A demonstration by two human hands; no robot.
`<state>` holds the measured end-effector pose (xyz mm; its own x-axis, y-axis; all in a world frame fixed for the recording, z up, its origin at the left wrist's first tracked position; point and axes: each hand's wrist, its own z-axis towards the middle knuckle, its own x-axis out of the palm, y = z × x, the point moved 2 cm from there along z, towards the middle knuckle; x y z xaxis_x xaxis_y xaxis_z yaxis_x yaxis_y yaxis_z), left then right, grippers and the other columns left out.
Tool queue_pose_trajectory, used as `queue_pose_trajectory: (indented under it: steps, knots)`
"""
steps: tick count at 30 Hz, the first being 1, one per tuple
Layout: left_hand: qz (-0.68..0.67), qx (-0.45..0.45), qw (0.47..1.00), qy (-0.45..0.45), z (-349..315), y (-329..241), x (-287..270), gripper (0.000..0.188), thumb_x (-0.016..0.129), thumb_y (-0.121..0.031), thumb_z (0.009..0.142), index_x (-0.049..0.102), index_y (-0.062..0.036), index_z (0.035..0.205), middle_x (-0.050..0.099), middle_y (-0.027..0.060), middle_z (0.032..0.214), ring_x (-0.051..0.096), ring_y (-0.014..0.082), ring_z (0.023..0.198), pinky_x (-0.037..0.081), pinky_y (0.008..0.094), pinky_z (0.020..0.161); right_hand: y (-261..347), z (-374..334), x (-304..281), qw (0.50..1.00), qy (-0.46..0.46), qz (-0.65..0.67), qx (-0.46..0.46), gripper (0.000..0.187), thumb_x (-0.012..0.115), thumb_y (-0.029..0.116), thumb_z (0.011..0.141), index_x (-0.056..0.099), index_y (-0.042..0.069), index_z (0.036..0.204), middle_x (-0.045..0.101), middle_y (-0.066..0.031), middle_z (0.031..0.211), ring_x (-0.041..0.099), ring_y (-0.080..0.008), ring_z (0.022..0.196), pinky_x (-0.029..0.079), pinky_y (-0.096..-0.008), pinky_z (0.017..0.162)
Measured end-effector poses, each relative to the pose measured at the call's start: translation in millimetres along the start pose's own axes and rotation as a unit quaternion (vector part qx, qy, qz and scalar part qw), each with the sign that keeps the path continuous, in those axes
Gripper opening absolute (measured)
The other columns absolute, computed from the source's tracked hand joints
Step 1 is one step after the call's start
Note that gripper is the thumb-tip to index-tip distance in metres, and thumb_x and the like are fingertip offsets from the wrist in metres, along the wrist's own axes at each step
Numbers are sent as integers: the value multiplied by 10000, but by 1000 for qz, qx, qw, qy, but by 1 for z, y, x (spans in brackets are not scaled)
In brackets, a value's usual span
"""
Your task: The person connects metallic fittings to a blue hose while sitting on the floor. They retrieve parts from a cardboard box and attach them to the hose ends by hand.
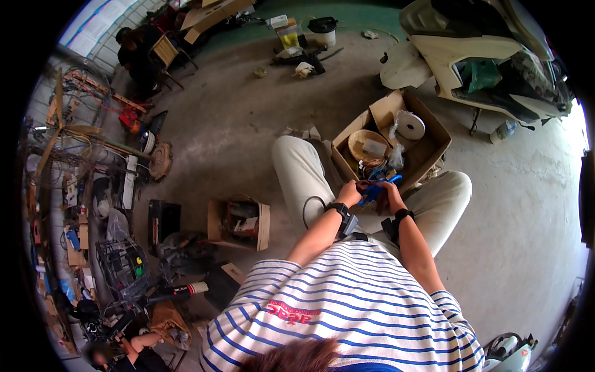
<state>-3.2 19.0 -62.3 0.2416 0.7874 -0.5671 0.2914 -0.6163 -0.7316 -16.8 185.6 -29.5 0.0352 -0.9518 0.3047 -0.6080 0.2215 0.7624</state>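
Striped shirt [347,297] is nearest, on the near side of the big carton [427,162], w/ a tuft of hair [291,358] over its lower edge. Red lettering on the shirt's back sits upside down from this angle. My L hand [349,194] is closed on a dark red piece [363,185]; my R hand [391,197] is curled round a blue tool [373,193], both just at the carton's near edge, over my lap. Can't tell exactly how the fingers sit or what kind of tool it is: too small, & partly covered by my hands. Black wristbands on both arms; a thin dark loop [313,211] by the L one.

Inside the carton: white reel [410,126], round tan tray [359,144] w/ a clear box on it, crumpled clear plastic [396,156], plus tangled wires [372,167] hard to tell apart. Carton's near side is partly hidden by my hands & R knee.

L of the carton & nearer me, a smaller box [263,226], contents unclear; further L, a black tube [180,290] w/ pale print, unreadable. Beyond the carton to the R, a pale scooter [458,62], cut off by the lens rim. Far L past the carton, wall sheets [99,26], writing too faint; nearby, a seated person [137,59], mostly in shadow.
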Motion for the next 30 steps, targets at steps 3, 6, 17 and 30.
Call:
queue_pose_trajectory:
  steps: [3, 6, 17, 30]
  knots:
    - [-20, 40, 996, -76, 0, -3, 3, 260, 609, -144, 680, 539, 1, 885, 589, 233, 889, 553, 393, 881, 438, 428, 740, 0, 2, 0, 999, 36, 36, -8, 173, 549, 206, 751, 542, 41, 804, 530, -69, 563, 503, -178, 426, 428, -284, 436]
    - [-15, 35, 997, -68, 4, 5, 7, 335, 664, -59, 600, 560, -16, 915, 611, 183, 913, 575, 336, 896, 450, 375, 744, 3, -7, 0, 996, 59, -16, 67, 190, 554, 207, 761, 537, 38, 846, 555, -75, 625, 535, -166, 489, 447, -293, 466]
    - [21, 115, 993, 25, -12, -20, -1, 292, 588, -73, 633, 586, -38, 923, 609, 188, 841, 574, 353, 817, 442, 382, 698, -17, 10, -4, 997, 1, -74, -15, 217, 539, 207, 780, 525, 50, 928, 564, -45, 736, 537, -135, 612, 436, -263, 561]
    - [-5, 136, 988, 69, -7, -22, 0, 337, 666, -140, 625, 573, 7, 914, 620, 162, 854, 597, 291, 817, 451, 346, 725, -20, 18, -11, 993, -16, -116, -30, 269, 547, 247, 785, 538, 36, 952, 568, -33, 766, 538, -118, 657, 437, -256, 594]
